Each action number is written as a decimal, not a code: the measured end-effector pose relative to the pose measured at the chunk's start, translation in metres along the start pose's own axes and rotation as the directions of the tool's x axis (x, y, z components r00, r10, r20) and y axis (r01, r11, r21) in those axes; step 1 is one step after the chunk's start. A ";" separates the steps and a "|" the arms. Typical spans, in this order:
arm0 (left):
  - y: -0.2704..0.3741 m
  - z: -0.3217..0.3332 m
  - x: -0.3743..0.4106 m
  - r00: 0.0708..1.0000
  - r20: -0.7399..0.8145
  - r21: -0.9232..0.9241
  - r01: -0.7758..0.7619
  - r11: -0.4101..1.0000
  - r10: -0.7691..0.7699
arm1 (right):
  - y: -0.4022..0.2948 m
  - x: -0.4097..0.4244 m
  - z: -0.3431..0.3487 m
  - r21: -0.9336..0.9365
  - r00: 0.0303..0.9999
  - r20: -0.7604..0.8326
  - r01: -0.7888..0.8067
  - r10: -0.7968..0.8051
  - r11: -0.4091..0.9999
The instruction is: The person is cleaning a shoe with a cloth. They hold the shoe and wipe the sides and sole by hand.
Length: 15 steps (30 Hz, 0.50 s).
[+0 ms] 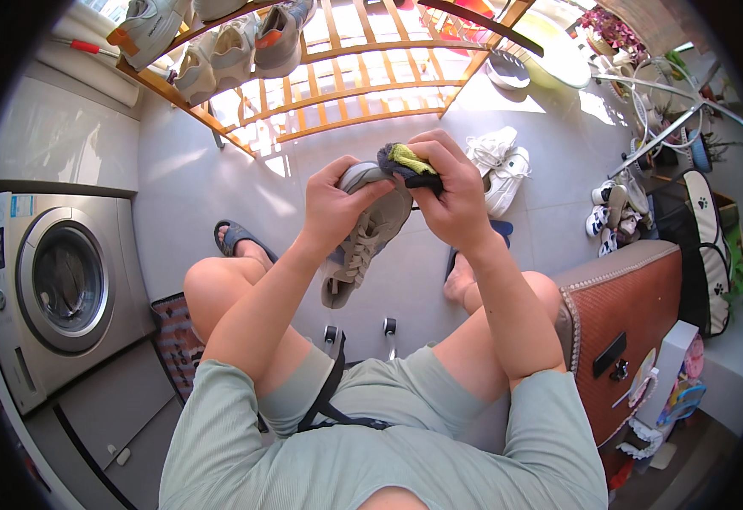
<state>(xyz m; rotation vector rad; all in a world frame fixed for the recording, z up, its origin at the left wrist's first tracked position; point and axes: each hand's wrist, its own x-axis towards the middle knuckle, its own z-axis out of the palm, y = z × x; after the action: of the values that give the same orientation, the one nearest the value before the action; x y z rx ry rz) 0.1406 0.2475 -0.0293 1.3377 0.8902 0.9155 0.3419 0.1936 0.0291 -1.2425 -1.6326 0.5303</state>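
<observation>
My left hand (339, 201) grips a grey lace-up sneaker (375, 233) by its toe end, thumb on the near side. The shoe hangs with its heel and opening downward, above the floor between my knees. In my right hand (451, 185) is a bunched dark grey and yellow-green cloth (413, 164). The cloth is against the sole edge near the toe, or very close to it; the exact contact is partly hidden by my fingers.
A wooden rack (346, 86) ahead carries several sneakers (231, 57). White shoes (502, 169) lie on the floor beyond my right hand. A washing machine (65, 280) stands left; a brown leather seat (626, 319) with a phone (610, 354) is at right. Small shoes (617, 207) cluster behind it.
</observation>
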 end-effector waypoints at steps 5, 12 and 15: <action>0.002 -0.017 0.024 0.922 -0.265 -0.656 0.042 0.753 -0.282 | 0.011 -0.008 0.006 -0.266 0.990 0.139 0.029 0.009 0.963; 0.009 -0.060 0.057 0.846 -0.342 -0.827 -0.064 0.558 -0.410 | 0.036 -0.021 0.006 0.295 0.802 -0.322 -0.420 0.504 0.858; 0.006 -0.058 0.055 0.864 -0.299 -0.867 -0.068 0.494 -0.405 | 0.039 -0.020 0.020 0.752 0.626 -0.235 -0.367 0.743 0.547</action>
<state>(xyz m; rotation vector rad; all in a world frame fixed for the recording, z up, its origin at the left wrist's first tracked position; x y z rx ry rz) 0.1084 0.3215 -0.0255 0.1078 0.7198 1.3094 0.3426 0.1946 -0.0189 -1.2140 -0.4053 0.9642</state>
